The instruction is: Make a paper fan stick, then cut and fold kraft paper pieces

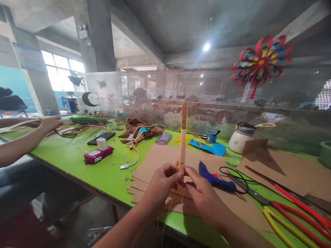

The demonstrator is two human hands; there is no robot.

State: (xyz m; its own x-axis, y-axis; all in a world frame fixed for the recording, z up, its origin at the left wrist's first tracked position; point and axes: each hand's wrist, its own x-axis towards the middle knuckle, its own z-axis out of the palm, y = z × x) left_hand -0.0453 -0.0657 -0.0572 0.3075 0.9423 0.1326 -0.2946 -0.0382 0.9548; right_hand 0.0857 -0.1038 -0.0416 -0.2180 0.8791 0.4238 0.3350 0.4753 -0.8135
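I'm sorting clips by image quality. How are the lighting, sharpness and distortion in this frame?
Head view: the ceiling lamp flares in streaks; the windows are blown out; the stick, pinched by the left hand and right hand, is fairly sharp; the pillar leans from wide-angle distortion; a small patch is pixelated; everything behind the mesh screen is hazy.

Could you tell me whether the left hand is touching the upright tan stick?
Touching: the head view shows the left hand pinching the lower end of the upright tan stick, opposite the right hand.
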